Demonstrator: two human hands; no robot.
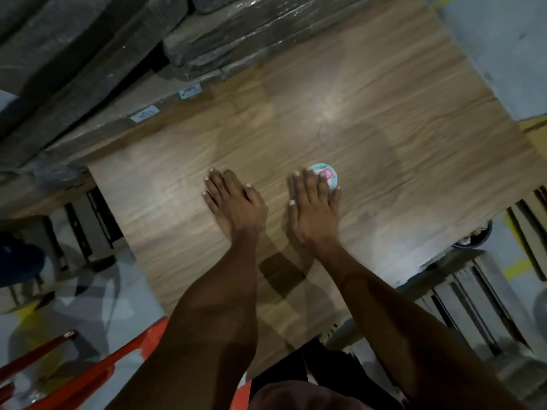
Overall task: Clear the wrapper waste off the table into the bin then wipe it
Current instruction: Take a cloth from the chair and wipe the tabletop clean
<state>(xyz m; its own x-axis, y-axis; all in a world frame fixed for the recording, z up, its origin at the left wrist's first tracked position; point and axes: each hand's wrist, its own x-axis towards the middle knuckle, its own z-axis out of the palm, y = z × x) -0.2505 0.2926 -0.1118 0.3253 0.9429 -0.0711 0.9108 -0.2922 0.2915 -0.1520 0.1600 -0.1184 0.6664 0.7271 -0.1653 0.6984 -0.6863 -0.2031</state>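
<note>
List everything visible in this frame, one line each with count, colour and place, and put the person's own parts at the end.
table: one, light brown wood grain, fills the middle of the view.
round wrapper: one, pale blue and white with a pink print, on the table under the right fingertips.
wrapped bundles: several, grey, stacked past the table's far edge at upper left.
labels: two, white and blue, on the bundle beside the table edge.
chair: one, red-orange, bottom left on the floor.
bin: one, dark round rim, partly hidden at the table's right side.
left hand: flat, palm down on the table.
right hand: flat, fingers straight, resting on the wrapper.
</note>
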